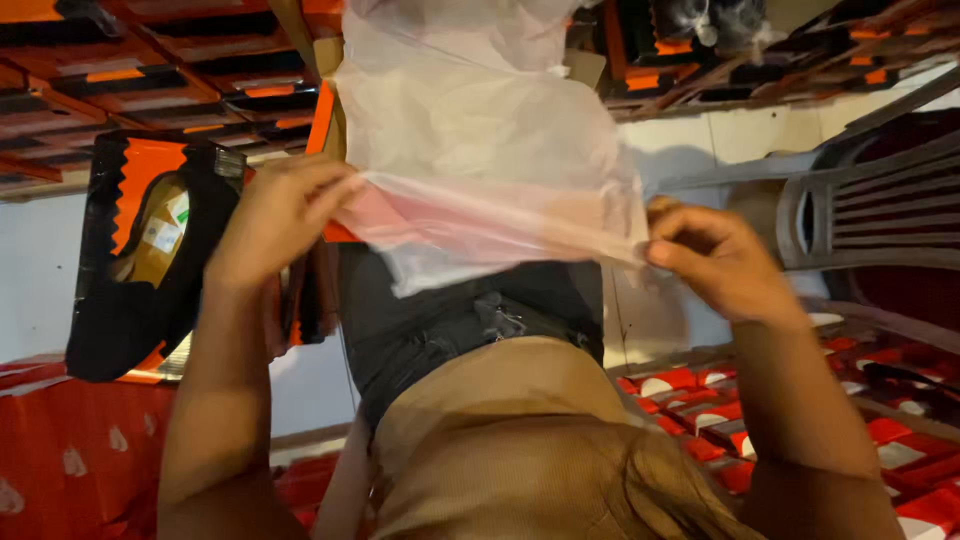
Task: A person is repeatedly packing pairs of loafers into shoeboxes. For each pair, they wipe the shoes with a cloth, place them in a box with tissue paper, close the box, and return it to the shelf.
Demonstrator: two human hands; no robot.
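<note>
Clear plastic bag (480,150) stretched between left hand (275,215) and right hand (715,260), both pinching its edge.

Red boxes (700,385) with white marks are seen laid flat in rows on the floor (655,330), touching one another. Orange-and-black boxes (150,90) are stacked on it in close piles. A dark slatted chair (880,215) stands beside the red rows.

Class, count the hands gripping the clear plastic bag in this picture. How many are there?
2. The left hand pinches the clear plastic bag at its left edge; the right hand pinches its right edge. No other hands show.
</note>
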